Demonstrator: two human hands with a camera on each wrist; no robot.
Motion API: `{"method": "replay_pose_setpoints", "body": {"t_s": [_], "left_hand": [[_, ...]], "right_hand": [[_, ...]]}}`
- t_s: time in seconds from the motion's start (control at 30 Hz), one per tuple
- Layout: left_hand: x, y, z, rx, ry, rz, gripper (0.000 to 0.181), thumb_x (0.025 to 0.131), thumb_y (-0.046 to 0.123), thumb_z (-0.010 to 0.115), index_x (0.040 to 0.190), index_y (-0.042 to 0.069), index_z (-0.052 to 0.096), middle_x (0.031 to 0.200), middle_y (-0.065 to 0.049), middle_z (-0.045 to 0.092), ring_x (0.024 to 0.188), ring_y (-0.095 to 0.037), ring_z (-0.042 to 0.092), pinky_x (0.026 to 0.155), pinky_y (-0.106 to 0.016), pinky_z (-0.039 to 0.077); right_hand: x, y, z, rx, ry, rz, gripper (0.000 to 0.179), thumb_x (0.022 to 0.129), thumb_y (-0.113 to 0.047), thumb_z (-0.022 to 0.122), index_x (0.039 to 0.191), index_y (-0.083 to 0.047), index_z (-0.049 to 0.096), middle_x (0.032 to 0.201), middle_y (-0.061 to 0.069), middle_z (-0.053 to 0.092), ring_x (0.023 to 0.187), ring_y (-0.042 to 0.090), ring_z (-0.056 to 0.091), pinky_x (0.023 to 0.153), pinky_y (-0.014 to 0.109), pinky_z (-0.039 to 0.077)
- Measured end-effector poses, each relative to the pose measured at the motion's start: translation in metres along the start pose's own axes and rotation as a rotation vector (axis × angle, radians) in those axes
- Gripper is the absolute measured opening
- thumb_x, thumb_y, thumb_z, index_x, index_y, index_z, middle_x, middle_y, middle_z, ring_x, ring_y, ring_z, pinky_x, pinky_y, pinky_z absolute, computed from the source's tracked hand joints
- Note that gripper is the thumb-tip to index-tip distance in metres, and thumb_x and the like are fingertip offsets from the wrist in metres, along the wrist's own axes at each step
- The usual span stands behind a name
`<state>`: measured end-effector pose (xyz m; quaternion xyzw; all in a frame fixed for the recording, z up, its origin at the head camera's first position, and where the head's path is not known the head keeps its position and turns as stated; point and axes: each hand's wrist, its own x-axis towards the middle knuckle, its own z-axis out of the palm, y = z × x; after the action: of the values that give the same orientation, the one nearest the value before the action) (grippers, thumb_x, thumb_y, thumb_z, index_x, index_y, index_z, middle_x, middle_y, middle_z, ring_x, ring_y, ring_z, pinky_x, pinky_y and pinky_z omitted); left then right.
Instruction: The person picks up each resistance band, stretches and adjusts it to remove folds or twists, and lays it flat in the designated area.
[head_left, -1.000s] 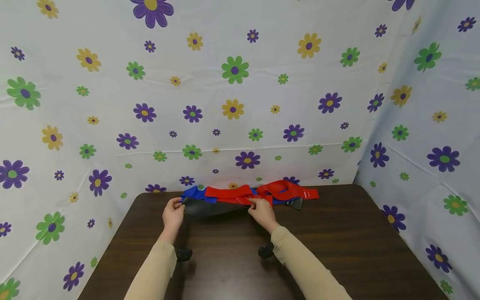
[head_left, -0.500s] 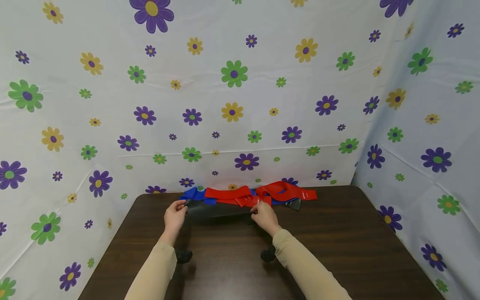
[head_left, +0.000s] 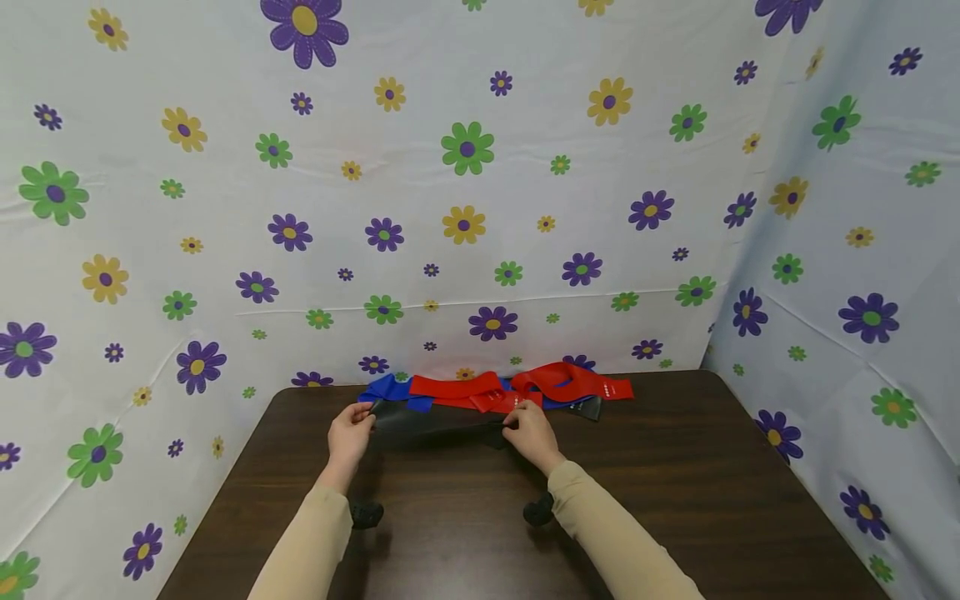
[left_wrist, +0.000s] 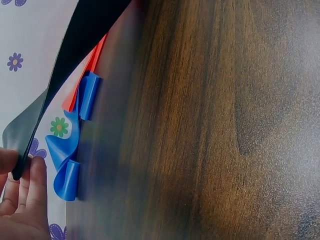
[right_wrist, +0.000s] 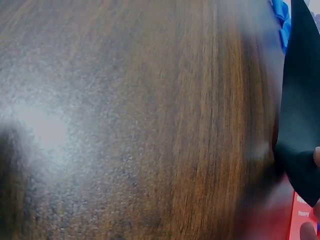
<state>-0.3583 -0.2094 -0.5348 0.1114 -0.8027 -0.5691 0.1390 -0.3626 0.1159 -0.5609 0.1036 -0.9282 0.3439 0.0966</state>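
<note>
My left hand (head_left: 349,433) pinches one end of a black resistance band (head_left: 435,429) between thumb and fingers. The right hand (head_left: 531,435) pinches the same band farther right, and a short tip hangs beside its fingertips. Between both hands the band stretches lengthwise, with a slight sag, in front of red and blue bands. In the left wrist view the black band (left_wrist: 85,40) folds over at the fingertips. Only fingertips of the right hand show at the edge of the right wrist view, on the black band (right_wrist: 302,110).
Behind lie a blue band (head_left: 388,388) and a red band (head_left: 456,388), loosely overlapping along the table's back edge. A looped red band (head_left: 558,382) and a dark printed band end (head_left: 588,408) lie to the right. The brown table (head_left: 450,533) meets a flowered cloth backdrop (head_left: 420,183).
My right hand has shifted slightly right and toward me, drawing the black band away from the red bands. Its short tip now hangs by that hand. The left hand keeps its pinch, nearly still.
</note>
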Motion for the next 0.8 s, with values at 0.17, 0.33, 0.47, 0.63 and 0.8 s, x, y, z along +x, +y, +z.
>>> {"method": "replay_pose_setpoints", "body": {"t_s": [0.17, 0.33, 0.47, 0.63, 0.8], "left_hand": [[-0.003, 0.0, -0.003, 0.012, -0.014, -0.013, 0.027, 0.094, -0.001, 0.058, 0.12, -0.007, 0.062, 0.104, -0.021, 0.06, 0.09, -0.025, 0.057, 0.063, -0.016, 0.049], [-0.006, 0.0, -0.006, 0.009, -0.019, -0.009, 0.028, 0.094, -0.001, 0.057, 0.121, -0.007, 0.061, 0.106, -0.021, 0.059, 0.093, -0.027, 0.057, 0.062, -0.014, 0.047], [-0.006, -0.001, -0.008, 0.004, -0.006, 0.002, 0.028, 0.093, -0.001, 0.058, 0.12, -0.007, 0.062, 0.106, -0.021, 0.06, 0.092, -0.026, 0.057, 0.061, -0.012, 0.046], [-0.007, -0.002, -0.011, 0.014, 0.0, 0.008, 0.028, 0.093, 0.001, 0.058, 0.12, -0.006, 0.062, 0.106, -0.021, 0.06, 0.09, -0.025, 0.058, 0.062, -0.013, 0.047], [-0.01, -0.002, -0.014, 0.006, -0.005, 0.004, 0.028, 0.094, 0.001, 0.059, 0.12, -0.006, 0.063, 0.106, -0.02, 0.06, 0.089, -0.024, 0.058, 0.062, -0.013, 0.047]], "right_hand": [[-0.002, 0.001, 0.0, 0.002, 0.002, -0.012, 0.009, 0.081, -0.014, 0.076, 0.086, -0.007, 0.074, 0.103, 0.012, 0.067, 0.103, 0.033, 0.055, 0.093, 0.048, 0.045], [-0.005, 0.004, -0.004, 0.021, -0.024, -0.014, 0.013, 0.083, -0.015, 0.075, 0.092, -0.006, 0.075, 0.096, 0.008, 0.07, 0.096, 0.031, 0.058, 0.093, 0.047, 0.045], [-0.007, 0.008, -0.008, -0.003, -0.021, -0.02, 0.011, 0.084, -0.014, 0.074, 0.093, -0.009, 0.076, 0.096, 0.004, 0.07, 0.098, 0.03, 0.061, 0.09, 0.048, 0.048], [-0.011, 0.008, -0.012, -0.019, 0.02, -0.064, 0.005, 0.084, -0.012, 0.074, 0.088, -0.014, 0.075, 0.09, 0.0, 0.068, 0.091, 0.024, 0.064, 0.082, 0.044, 0.052], [-0.015, 0.006, -0.016, -0.01, 0.047, -0.158, 0.01, 0.084, -0.008, 0.074, 0.092, -0.013, 0.075, 0.094, 0.001, 0.069, 0.087, 0.021, 0.064, 0.078, 0.04, 0.054]]}}
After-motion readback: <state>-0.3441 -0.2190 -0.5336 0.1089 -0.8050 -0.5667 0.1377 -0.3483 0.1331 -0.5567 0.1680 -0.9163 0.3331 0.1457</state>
